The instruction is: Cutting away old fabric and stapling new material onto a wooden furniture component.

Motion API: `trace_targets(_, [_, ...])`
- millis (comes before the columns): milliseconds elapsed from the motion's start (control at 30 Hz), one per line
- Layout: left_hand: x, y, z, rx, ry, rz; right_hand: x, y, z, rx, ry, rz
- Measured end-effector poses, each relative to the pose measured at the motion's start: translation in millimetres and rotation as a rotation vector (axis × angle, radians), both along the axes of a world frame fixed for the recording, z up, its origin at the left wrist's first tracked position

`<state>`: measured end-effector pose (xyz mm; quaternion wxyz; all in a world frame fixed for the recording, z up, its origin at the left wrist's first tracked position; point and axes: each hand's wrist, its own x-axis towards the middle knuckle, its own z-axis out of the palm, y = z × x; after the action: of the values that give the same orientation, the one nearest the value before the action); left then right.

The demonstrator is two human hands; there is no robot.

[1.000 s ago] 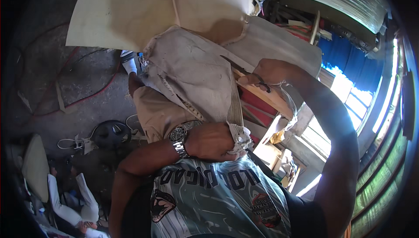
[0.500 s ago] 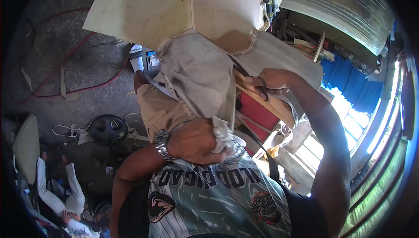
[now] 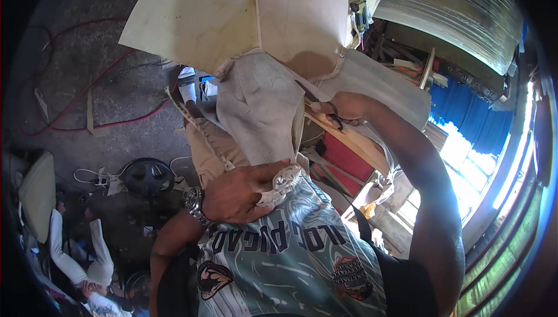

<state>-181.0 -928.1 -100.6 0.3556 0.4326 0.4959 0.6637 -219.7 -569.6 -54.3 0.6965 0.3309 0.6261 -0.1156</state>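
Observation:
Near my shirt, my left hand is closed on a bunched edge of grey-beige fabric. From there the cloth stretches away in front of me, over my leg. A narrow strip of it with a rough, dotted edge hangs out to the left of the hand. My right hand grips dark scissors by the finger loops. Their blades point far-left and lie at the right edge of the stretched fabric. Just below the scissors runs a bare wooden rail, with a red panel beneath it.
Beyond the fabric stand a cream panel and a pinkish panel. A red hose crosses the floor at left, near a black round base. Another person is at lower left. Plastic-wrapped material lies at far right.
My left hand has shifted left with the fabric, and the dotted strip now sticks out farther left. My right hand and the scissors have moved slightly left.

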Motion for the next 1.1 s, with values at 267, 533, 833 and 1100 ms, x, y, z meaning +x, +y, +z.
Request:
trace_targets(267, [2.7, 2.4, 1.6, 0.001, -0.232, -0.044, 5.0, -1.6, -25.9, 0.003, -0.050, -0.154])
trace_targets(533, [7.0, -4.6, 3.8, 0.029, -0.296, 0.035, -2.5, -16.4, -26.1, -0.008, 0.038, 0.110])
trace_targets(833, [2.6, -41.0, 19.9, -0.043, -0.385, 0.049, -4.9, -15.4, -179.4, -0.046, 0.146, -0.226])
trace_targets(1100, [34.1, -84.8, 4.6, -0.176, -0.488, 0.358, -16.8, -9.4, -167.0, -0.148, 0.042, 0.152])
